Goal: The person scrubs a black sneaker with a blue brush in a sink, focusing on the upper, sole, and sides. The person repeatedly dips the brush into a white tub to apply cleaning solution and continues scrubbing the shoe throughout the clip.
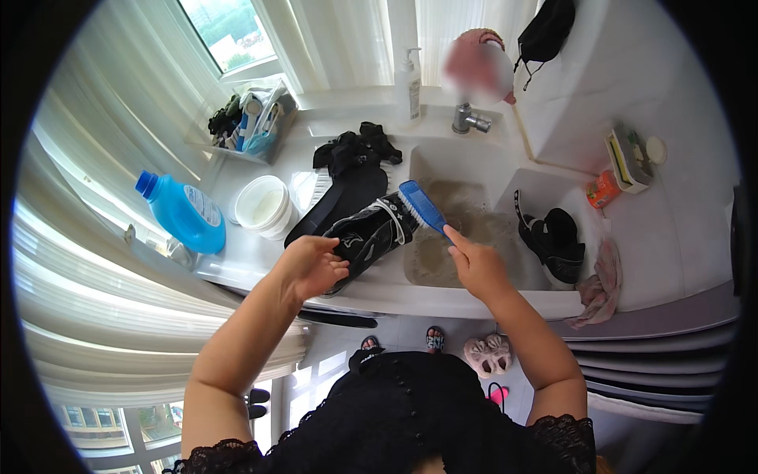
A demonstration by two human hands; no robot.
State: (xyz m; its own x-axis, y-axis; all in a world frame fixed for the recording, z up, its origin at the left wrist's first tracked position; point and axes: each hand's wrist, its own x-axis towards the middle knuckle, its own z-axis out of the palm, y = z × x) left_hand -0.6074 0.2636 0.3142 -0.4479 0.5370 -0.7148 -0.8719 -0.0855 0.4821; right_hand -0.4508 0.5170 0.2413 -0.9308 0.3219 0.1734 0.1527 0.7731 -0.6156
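Note:
A black sneaker (369,243) with white trim and a printed strap lies tilted on the washboard side of the sink counter. My left hand (316,267) is against its near end, palm turned up and fingers loosely apart. In my right hand (476,265) is the handle of a blue scrub brush (423,207); its white bristles touch the sneaker's strap end. A long flat black piece, apparently an insole (347,193), lies behind the sneaker, with bunched black fabric (355,150) beyond it. A second black shoe (553,241) rests at the basin's right side.
Cloudy water fills the basin (450,150). To the left stand a white tub (263,207), a blue detergent bottle (183,213) and a clear bin (257,122). A pump bottle (409,87) and tap (470,120) are behind. A pink cloth (600,284) hangs over the right front edge.

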